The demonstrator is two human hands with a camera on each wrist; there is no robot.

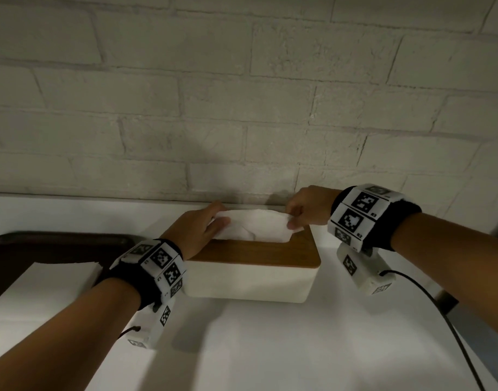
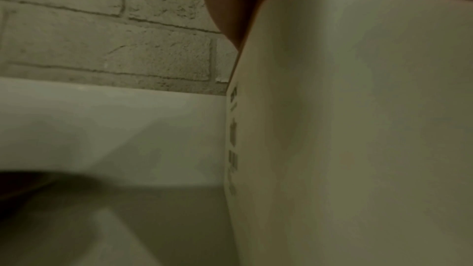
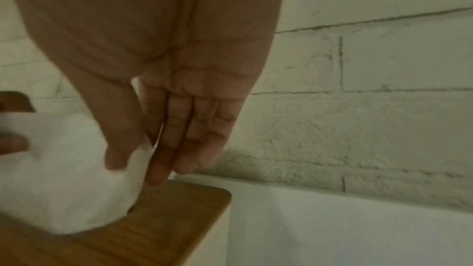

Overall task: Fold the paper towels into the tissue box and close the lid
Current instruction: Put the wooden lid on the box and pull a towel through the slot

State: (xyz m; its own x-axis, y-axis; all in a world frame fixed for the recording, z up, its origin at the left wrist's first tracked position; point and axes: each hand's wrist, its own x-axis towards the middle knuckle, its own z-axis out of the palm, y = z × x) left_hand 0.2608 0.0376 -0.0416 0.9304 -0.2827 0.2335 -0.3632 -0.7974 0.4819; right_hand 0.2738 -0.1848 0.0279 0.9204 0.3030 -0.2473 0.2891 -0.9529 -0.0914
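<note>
A white tissue box [image 1: 250,283] with a wooden lid [image 1: 256,253] stands on the white counter near the brick wall; the lid sits on the box. A white paper towel [image 1: 256,225] sticks up out of the lid's slot. My left hand [image 1: 202,227] pinches the towel's left end, and my right hand [image 1: 301,213] pinches its right end between thumb and fingers. In the right wrist view the towel [image 3: 66,181] bunches over the wooden lid [image 3: 163,221] under my fingertips [image 3: 156,177]. The left wrist view shows only the box's white side [image 2: 358,128] close up.
A stack of white paper towels [image 1: 44,289] lies at the left on a dark tray [image 1: 30,246]. The brick wall [image 1: 242,108] rises right behind the box. A black cable [image 1: 451,334] trails from my right wrist across the counter [image 1: 270,348].
</note>
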